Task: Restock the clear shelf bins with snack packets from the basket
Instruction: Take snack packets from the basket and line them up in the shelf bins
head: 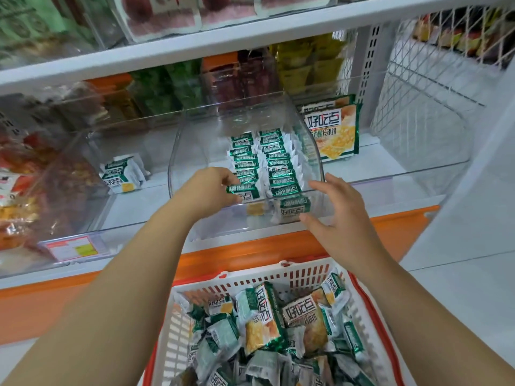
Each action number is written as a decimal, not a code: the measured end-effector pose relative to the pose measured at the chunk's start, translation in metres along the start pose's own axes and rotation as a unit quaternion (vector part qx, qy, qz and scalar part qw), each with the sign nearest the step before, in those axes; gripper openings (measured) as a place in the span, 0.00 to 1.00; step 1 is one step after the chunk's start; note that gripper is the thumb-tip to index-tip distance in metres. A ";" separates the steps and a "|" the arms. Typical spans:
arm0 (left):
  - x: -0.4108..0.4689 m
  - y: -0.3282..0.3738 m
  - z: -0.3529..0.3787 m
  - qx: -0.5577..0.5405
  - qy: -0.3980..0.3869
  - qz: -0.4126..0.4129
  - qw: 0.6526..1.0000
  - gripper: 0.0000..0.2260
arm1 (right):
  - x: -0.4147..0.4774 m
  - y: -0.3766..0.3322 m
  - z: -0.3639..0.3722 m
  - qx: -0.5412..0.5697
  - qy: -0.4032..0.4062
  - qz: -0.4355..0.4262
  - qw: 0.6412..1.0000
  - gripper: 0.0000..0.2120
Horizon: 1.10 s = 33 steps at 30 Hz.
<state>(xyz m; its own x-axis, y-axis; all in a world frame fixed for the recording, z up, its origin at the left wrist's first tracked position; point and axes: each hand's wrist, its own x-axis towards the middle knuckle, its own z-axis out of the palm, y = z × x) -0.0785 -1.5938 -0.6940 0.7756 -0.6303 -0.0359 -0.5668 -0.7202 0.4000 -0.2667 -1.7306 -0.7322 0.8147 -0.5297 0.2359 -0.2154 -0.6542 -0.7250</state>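
A clear bin (192, 140) stands on the lower shelf and holds two rows of upright green-and-white snack packets (278, 162). My left hand (207, 190) reaches into the bin and pinches the front packet (245, 192) of the left row. Spread fingers of my right hand (337, 218) hover at the bin's front right corner, holding nothing. Below, a white and orange basket (292, 274) is full of the same packets (264, 316).
Two loose packets (122, 174) lie on the shelf left of the bin. A large biscuit bag (334, 129) stands behind it on the right. Other clear bins with snacks (41, 168) fill the left. A wire mesh divider (418, 93) is at right.
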 end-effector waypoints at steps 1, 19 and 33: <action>0.004 0.000 0.000 0.016 -0.025 0.000 1.000 0.15 | 0.000 0.000 -0.001 0.000 -0.001 -0.003 1.000 0.25; 0.007 0.009 0.007 -0.030 0.000 -0.018 0.999 0.08 | 0.001 0.008 0.006 -0.021 0.026 -0.024 0.999 0.22; -0.126 -0.042 0.152 -0.086 0.083 0.027 0.992 0.11 | -0.037 0.040 0.072 -0.075 -0.288 0.035 0.954 0.12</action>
<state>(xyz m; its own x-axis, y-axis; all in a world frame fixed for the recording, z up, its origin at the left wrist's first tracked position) -0.1949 -1.5284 -0.8454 0.7881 -0.6001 0.1366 -0.5646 -0.6167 0.5485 -0.2667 -1.6984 -0.8165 0.9467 -0.2195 -0.2358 -0.3202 -0.7211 -0.6144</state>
